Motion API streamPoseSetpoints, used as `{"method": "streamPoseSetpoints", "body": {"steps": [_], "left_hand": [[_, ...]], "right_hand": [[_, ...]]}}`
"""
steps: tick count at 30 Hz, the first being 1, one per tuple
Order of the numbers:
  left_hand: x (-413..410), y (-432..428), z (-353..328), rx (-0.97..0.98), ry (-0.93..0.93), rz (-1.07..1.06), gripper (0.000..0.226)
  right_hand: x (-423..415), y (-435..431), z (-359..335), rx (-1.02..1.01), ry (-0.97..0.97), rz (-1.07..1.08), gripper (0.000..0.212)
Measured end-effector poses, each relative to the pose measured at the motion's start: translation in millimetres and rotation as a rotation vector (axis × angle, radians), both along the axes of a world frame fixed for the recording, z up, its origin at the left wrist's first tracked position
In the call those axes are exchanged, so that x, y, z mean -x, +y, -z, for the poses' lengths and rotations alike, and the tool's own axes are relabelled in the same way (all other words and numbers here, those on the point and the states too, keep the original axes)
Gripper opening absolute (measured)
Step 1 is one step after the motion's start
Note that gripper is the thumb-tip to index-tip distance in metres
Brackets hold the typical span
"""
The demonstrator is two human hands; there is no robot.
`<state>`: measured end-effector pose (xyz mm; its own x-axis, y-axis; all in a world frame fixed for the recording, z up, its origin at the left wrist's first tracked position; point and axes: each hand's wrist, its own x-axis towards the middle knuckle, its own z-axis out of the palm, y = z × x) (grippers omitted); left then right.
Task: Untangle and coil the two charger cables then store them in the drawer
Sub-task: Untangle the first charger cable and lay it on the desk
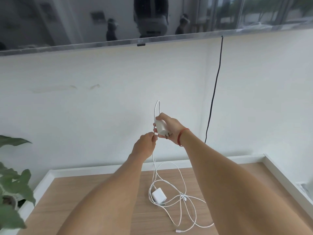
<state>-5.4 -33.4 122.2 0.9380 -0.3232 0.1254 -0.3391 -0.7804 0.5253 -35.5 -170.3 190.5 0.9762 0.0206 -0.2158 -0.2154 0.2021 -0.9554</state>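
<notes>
My right hand holds a white charger plug up in the air in front of the wall, prongs pointing down. Its white cable loops above the plug and runs down through my left hand, which pinches it just below the plug. The cable hangs down to the wooden cabinet top. There a second white charger plug lies among tangled loops of white cable. One loose connector end lies near the front. No drawer is in view.
A wall-mounted TV hangs above, with a black cord running down the wall to the right of my hands. A green plant stands at the left. The cabinet has a raised white rim.
</notes>
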Motion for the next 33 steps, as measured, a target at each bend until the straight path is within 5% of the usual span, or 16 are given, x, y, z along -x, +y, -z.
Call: {"method": "streamPoseSetpoints", "body": {"steps": [6, 11, 17, 26, 33], "left_hand": [[1.8, 8.4, 3.7, 0.032, 0.028, -0.016, 0.031], [3.5, 8.6, 12.1, 0.206, 0.081, -0.029, 0.027], [5.5, 9.2, 31.2, 0.196, 0.312, -0.036, 0.027], [1.0, 8.7, 37.4, 0.091, 0.397, -0.031, 0.025], [-13.2, 10.8, 21.5, 0.117, 0.229, -0.104, 0.027]], "right_hand": [[-1.9, 14.0, 5.4, -0.072, 0.007, -0.07, 0.026], [-5.3, 17.6, -3.1, 0.026, -0.058, 0.076, 0.023], [-20.1, 5.9, -65.6, -0.07, -0.228, 0.263, 0.017], [-22.3, -8.4, -126.0, -0.31, -0.366, 0.361, 0.012], [-26.8, -12.0, -89.8, -0.061, -0.268, 0.279, 0.029]]}}
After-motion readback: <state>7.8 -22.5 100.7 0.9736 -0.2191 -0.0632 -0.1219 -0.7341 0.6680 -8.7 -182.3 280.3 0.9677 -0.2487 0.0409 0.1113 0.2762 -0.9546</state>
